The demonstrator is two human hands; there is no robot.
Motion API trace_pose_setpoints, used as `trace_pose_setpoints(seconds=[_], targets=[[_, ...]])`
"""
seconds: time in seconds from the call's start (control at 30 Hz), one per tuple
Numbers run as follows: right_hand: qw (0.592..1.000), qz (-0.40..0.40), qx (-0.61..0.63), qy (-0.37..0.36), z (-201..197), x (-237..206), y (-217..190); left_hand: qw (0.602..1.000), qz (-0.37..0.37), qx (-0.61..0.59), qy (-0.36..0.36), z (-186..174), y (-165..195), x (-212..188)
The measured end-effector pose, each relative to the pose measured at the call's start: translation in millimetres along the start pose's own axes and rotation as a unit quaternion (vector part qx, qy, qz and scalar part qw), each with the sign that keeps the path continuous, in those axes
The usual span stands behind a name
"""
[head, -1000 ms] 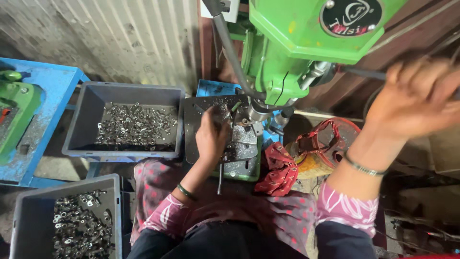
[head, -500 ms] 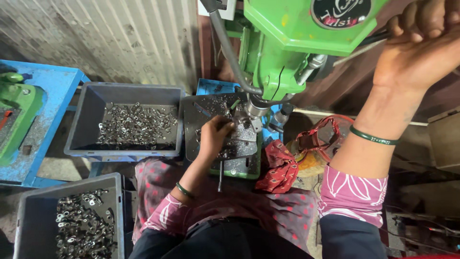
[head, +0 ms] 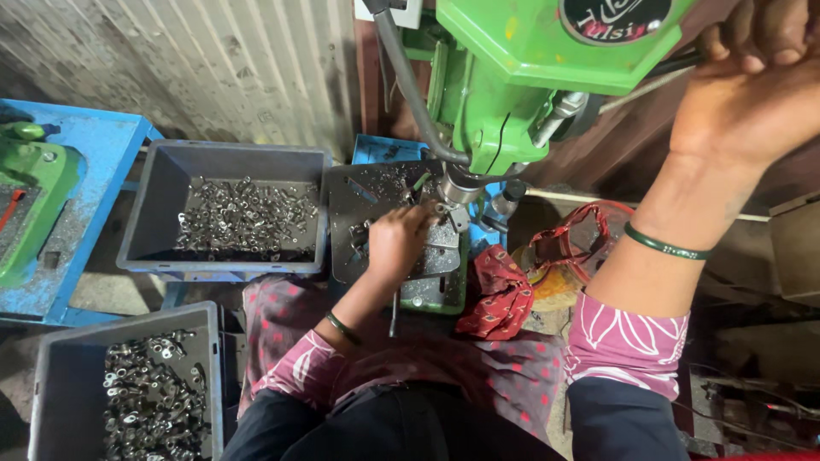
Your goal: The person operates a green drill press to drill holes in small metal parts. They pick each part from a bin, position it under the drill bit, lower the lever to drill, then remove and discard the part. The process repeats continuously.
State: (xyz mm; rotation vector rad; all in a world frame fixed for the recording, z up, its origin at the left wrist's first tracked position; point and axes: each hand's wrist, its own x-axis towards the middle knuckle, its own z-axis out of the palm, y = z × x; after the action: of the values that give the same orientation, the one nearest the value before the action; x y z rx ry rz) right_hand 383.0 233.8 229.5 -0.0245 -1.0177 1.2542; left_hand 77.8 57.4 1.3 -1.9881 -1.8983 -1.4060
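As I look down from above, my left hand (head: 397, 243) rests on the small metal worktop (head: 363, 192) of a green drill press (head: 521, 77), its fingers curled together over a little metal part right under the spindle (head: 457, 183); the part itself is hidden beneath them, so I cannot tell exactly how it is pinched. My right hand (head: 752, 94) is raised high at the upper right, fingers wrapped tight around the thin feed lever (head: 649, 85) that sticks out from the machine's head. A green bangle (head: 666, 248) circles that wrist, and a darker one sits on my left wrist. To the left of the worktop, a grey bin (head: 145, 213) holds a layer of small shiny metal pieces (head: 243, 218). A second grey bin (head: 60, 376) near my left knee holds more of the same. A red patterned cloth (head: 500, 294) lies bunched just right of the worktop. My lap, in pink patterned fabric, fills the bottom middle
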Motion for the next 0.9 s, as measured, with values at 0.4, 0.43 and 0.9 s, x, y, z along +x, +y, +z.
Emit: trace_pose_setpoints(seconds=[0.4, 0.43, 0.9], targets=[[0.987, -0.123, 0.041, 0.1, 100, -129, -4, 1.0, 0.005, -0.03, -0.003, -2, -6, 3], [0.986, -0.131, 0.044, 0.098, 98, -131, -2, 0.999, 0.007, -0.031, 0.002, -3, -6, 3], [0.988, -0.153, -0.019, 0.015, 52, -145, 8, 1.0, -0.005, -0.029, -0.011, -4, -4, 2]])
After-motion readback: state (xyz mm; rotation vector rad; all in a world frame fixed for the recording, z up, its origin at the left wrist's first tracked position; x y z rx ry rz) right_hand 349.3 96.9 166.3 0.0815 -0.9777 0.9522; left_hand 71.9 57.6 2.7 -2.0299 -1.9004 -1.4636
